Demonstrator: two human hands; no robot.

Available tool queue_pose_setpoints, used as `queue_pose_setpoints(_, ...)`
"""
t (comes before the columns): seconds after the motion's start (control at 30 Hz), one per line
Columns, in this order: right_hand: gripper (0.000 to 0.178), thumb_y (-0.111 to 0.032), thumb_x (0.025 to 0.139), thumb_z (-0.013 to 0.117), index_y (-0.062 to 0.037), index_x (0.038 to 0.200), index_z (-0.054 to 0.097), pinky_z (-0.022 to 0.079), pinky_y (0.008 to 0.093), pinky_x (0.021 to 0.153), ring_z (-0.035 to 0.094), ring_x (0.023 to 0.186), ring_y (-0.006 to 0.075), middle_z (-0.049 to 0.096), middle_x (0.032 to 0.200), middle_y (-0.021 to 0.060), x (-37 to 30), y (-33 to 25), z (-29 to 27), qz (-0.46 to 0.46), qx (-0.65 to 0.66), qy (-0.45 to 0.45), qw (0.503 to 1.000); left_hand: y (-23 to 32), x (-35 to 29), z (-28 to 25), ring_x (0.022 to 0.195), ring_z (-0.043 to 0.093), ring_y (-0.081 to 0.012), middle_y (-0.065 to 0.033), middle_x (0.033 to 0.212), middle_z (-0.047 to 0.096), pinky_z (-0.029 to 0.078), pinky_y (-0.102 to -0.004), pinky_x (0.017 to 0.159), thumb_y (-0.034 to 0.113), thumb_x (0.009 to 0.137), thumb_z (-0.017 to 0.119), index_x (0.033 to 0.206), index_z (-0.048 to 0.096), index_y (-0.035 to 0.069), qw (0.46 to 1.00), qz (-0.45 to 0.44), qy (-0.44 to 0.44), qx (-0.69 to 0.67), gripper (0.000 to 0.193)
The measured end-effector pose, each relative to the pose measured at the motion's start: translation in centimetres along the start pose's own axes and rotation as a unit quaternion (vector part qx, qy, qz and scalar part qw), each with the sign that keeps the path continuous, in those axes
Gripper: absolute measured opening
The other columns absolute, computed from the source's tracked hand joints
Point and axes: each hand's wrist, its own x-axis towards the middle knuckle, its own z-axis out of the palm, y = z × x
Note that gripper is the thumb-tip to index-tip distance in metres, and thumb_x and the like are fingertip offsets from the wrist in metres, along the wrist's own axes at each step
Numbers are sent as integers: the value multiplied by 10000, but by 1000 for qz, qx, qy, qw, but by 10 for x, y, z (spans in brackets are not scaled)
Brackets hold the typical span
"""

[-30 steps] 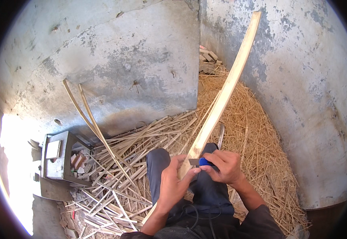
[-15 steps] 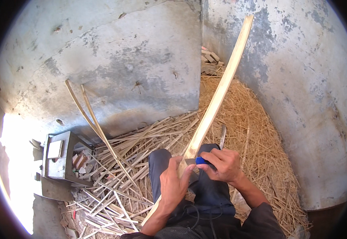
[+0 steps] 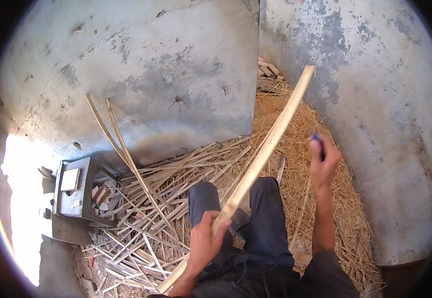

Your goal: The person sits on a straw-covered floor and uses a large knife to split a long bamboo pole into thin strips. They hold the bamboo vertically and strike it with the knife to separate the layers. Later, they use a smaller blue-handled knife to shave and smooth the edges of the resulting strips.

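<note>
A long pale bamboo strip slants from my lap up toward the far right, its lower end passing beside my left forearm. My left hand is closed round the strip near its lower part, in front of my knees. Off to the right and apart from the strip, my right hand is raised over the shavings. It is closed on a blue-handled knife. Motion blurs this hand, and the blade is hard to make out.
Thin split strips lie heaped on the floor at left, two leaning strips rising toward the wall. A pile of curly shavings covers the right. A grey metal box-like stand is at far left. Bricks lie in the back corner.
My right hand has lifted the knife off the bamboo strip and swung it up and right. The strip's far end has dropped lower, and my left hand has shifted down and slightly left.
</note>
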Motion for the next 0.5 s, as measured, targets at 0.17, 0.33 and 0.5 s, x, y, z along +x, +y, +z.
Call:
queue_pose_setpoints(0.17, 326, -363, 980, 760, -39, 1011, 760, 549, 371, 570, 722, 655, 261, 739, 836, 116, -65, -49, 29, -106, 77, -177, 975, 12, 25, -4, 796, 705, -184, -137, 884, 750, 514, -336, 724, 224, 950, 823, 1218, 626, -15, 999, 16, 4, -28, 410)
queue_pose_setpoints(0.33, 307, -354, 925, 805, -74, 1040, 756, 536, 368, 561, 689, 616, 260, 721, 840, 77, -101, -69, 41, -128, 76, -234, 961, 15, 36, 2, 810, 750, -305, -193, 915, 753, 548, -370, 726, 262, 900, 879, 1221, 613, -29, 994, 52, 26, -90, 509)
queue_pose_setpoints(0.5, 307, -326, 872, 834, -92, 1054, 754, 526, 353, 560, 683, 612, 241, 709, 828, 48, -105, -78, 44, -141, 78, -234, 959, 22, 38, 7, 833, 761, -310, -197, 941, 761, 557, -373, 744, 239, 895, 882, 1224, 610, -25, 995, 62, 35, -72, 501)
